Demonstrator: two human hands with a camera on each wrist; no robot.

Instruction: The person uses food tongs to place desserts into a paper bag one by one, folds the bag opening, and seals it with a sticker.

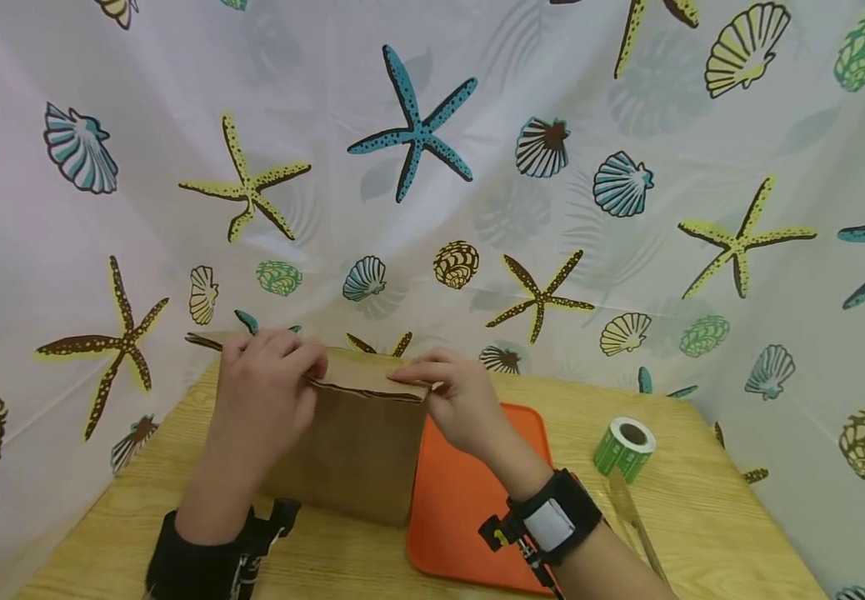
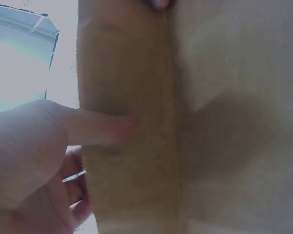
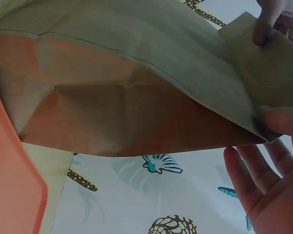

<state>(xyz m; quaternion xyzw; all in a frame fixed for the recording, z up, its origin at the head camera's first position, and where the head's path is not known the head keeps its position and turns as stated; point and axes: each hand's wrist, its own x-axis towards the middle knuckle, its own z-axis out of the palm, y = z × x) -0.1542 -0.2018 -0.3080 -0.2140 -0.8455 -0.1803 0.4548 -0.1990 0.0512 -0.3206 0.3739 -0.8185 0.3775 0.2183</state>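
Note:
A brown paper bag stands on the table, its top edge folded over into a flap. My left hand grips the fold near its left part, with the thumb on the near side; in the left wrist view the thumb presses flat against the folded strip. At the right end of the fold, my right hand pinches the corner between thumb and fingers. From the right wrist view, the bag's gusseted side shows, creased and bulging slightly outward.
An orange tray lies right beside the bag, under my right forearm. Farther right stands a roll of green labels. A long, thin tan utensil lies near the roll. Behind the wooden table hangs a curtain printed with starfish and shells.

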